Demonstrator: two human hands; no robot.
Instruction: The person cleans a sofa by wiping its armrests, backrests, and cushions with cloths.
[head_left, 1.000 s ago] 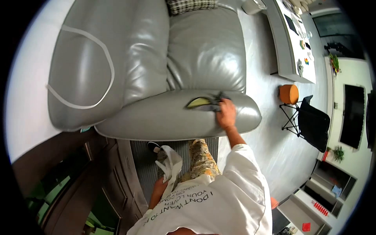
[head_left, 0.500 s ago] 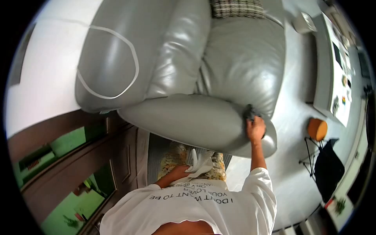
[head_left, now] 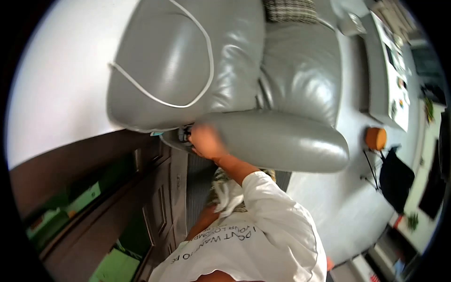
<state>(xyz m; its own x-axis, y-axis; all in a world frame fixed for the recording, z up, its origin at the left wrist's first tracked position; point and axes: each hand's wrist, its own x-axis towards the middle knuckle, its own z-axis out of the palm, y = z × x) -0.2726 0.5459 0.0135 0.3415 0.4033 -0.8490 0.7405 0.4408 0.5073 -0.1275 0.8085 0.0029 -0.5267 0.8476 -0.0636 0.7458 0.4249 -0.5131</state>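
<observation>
My right hand (head_left: 206,141), blurred by motion, reaches across my body to the rear end of the grey leather sofa's armrest (head_left: 282,138). Its fingers are closed on a dark, crumpled cloth (head_left: 185,135), pressed against the armrest near the backrest. My left hand (head_left: 215,210) is low at my waist, partly hidden by my shirt and the white cloth (head_left: 229,196) it grips. A white cord (head_left: 210,61) hangs in a loop over the sofa's back (head_left: 159,61).
A dark brown cabinet (head_left: 162,197) with green panes stands close on the left. A checked cushion (head_left: 291,10) lies on the seat. Off to the right are a white table (head_left: 376,84), an orange stool (head_left: 376,138) and a black folding chair (head_left: 397,181).
My right hand has swept the dark cloth from the armrest's front end leftward to its rear end. The view has shifted, and my left hand stays at my waist.
</observation>
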